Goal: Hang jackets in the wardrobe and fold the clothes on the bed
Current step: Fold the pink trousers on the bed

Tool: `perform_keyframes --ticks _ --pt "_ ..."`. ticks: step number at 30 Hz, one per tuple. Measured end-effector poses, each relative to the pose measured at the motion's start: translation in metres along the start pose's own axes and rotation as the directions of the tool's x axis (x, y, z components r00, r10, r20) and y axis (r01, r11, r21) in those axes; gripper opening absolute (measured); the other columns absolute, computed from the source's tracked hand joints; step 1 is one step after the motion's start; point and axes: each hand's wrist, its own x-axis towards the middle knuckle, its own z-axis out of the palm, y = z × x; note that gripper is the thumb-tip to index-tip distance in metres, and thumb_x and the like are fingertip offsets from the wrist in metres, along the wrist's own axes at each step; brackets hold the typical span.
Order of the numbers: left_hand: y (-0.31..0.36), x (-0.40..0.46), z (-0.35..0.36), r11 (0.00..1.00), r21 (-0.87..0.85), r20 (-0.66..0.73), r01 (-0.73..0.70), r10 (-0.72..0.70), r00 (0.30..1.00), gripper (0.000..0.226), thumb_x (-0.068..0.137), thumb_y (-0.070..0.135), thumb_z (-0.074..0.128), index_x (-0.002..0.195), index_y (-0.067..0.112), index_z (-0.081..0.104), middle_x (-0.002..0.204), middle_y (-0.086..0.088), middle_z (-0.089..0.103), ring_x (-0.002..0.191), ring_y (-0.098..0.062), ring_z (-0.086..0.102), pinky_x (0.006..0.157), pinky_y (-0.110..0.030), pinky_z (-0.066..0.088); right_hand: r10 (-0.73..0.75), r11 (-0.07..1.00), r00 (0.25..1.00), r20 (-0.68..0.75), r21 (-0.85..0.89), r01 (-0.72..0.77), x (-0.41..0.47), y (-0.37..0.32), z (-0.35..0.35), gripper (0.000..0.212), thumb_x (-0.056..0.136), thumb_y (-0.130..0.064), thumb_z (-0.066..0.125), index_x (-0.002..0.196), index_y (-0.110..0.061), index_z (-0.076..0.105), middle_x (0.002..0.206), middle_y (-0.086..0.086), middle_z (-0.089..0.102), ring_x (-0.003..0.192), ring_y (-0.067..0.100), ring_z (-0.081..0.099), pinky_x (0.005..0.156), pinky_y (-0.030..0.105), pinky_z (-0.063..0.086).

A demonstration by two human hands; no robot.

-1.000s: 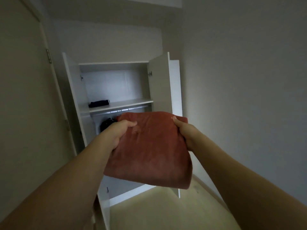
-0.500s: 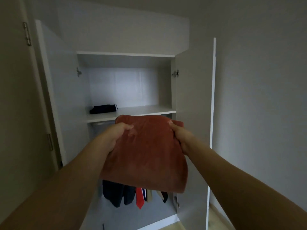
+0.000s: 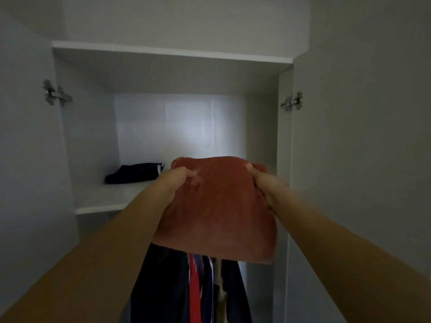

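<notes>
A folded rust-red cloth [image 3: 219, 213] is held out flat in front of the open wardrobe, its far edge over the white shelf [image 3: 109, 199]. My left hand [image 3: 173, 183] grips its left side with the thumb on top. My right hand [image 3: 262, 183] grips its right side the same way. On the shelf, left of the cloth, lies a folded dark navy garment [image 3: 135, 173]. Below the shelf hang dark jackets [image 3: 163, 287] and a red garment [image 3: 194, 290], partly hidden by the cloth.
The wardrobe's left door [image 3: 28, 159] and right door [image 3: 359, 171] stand open on either side, with metal hinges [image 3: 56, 95] showing. The wardrobe top panel [image 3: 170, 51] runs above the upper compartment.
I have come right up to the wardrobe; it now fills the view. The cloth, still held in both hands, has risen to shelf height and reaches over the shelf edge.
</notes>
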Motion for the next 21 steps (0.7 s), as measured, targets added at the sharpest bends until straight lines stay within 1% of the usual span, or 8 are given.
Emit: perform_keyframes --ticks 3,6,12,14,16,17,19,21 --pt "0.022 0.077 -0.005 0.999 0.032 -0.069 0.004 -0.002 0.998 0.036 0.087 0.022 0.069 0.113 -0.002 0.067 0.097 -0.021 0.071 0.073 -0.030 0.067 0.074 -0.040 0.057 0.029 0.999 0.996 0.089 -0.025 -0.027 0.089 -0.018 0.019 0.037 0.094 -0.044 0.058 0.098 -0.008 0.067 0.080 0.007 0.072 0.068 0.019 0.068 0.067 0.032 0.058" --pt "0.036 0.146 -0.020 1.000 0.021 -0.163 -0.003 0.007 0.987 0.037 0.081 0.022 0.071 0.110 -0.001 0.068 0.093 -0.021 0.072 0.072 -0.032 0.069 0.070 -0.041 0.058 0.007 0.997 0.992 0.125 -0.076 0.003 0.169 -0.035 0.043 0.042 0.089 -0.045 0.065 0.105 -0.006 0.068 0.092 0.010 0.073 0.076 0.022 0.070 0.075 0.036 0.059" --pt "0.030 0.293 -0.056 1.000 0.020 -0.267 0.018 -0.012 0.964 0.065 0.057 0.023 0.078 0.117 0.005 0.064 0.099 -0.022 0.072 0.086 -0.038 0.071 0.082 -0.056 0.057 0.115 0.989 0.961 0.252 -0.122 -0.087 0.300 -0.018 0.086 0.042 0.091 -0.049 0.060 0.103 -0.010 0.069 0.075 0.005 0.073 0.061 0.017 0.070 0.055 0.028 0.057" --pt "0.018 0.325 -0.054 0.996 0.074 -0.297 0.057 -0.032 0.954 0.061 0.060 0.025 0.080 0.116 0.005 0.065 0.100 -0.020 0.072 0.087 -0.037 0.071 0.082 -0.053 0.058 0.119 0.984 0.974 0.194 -0.155 -0.090 0.339 0.006 0.094 0.047 0.093 -0.048 0.058 0.113 -0.006 0.065 0.088 0.010 0.073 0.074 0.022 0.071 0.064 0.032 0.057" --pt "-0.002 0.349 -0.048 0.962 0.262 -0.331 0.073 0.019 0.943 0.054 0.076 0.029 0.075 0.122 0.003 0.063 0.109 -0.017 0.069 0.097 -0.036 0.068 0.088 -0.043 0.056 0.083 0.927 0.990 0.114 -0.372 -0.035 0.376 0.035 0.102 0.053 0.098 -0.046 0.048 0.127 -0.002 0.057 0.118 0.017 0.066 0.105 0.029 0.065 0.086 0.035 0.052" --pt "-0.015 0.366 -0.046 0.921 0.381 -0.375 0.081 0.074 0.924 0.055 0.083 0.032 0.070 0.128 0.002 0.056 0.116 -0.016 0.065 0.105 -0.036 0.064 0.090 -0.039 0.052 0.062 0.863 0.991 0.115 -0.505 0.005 0.395 0.048 0.105 0.054 0.101 -0.045 0.042 0.133 -0.004 0.054 0.131 0.017 0.059 0.118 0.029 0.058 0.096 0.033 0.046" --pt "-0.037 0.395 -0.042 0.775 0.620 -0.475 0.123 0.247 0.844 0.062 0.089 0.036 0.063 0.136 0.003 0.037 0.126 -0.019 0.055 0.115 -0.038 0.054 0.090 -0.041 0.044 -0.003 0.752 0.989 0.149 -0.651 0.100 0.432 0.068 0.115 0.049 0.104 -0.042 0.036 0.133 -0.010 0.057 0.134 0.014 0.057 0.121 0.027 0.055 0.094 0.027 0.040" --pt "-0.041 0.426 -0.043 0.462 0.876 -0.397 0.137 0.531 0.749 0.056 0.089 0.029 0.056 0.137 0.011 0.036 0.135 -0.019 0.044 0.121 -0.039 0.043 0.096 -0.046 0.039 -0.041 0.670 0.982 0.186 -0.724 0.166 0.468 0.080 0.124 0.043 0.103 -0.041 0.038 0.122 -0.012 0.064 0.121 0.013 0.065 0.104 0.025 0.060 0.080 0.024 0.040"
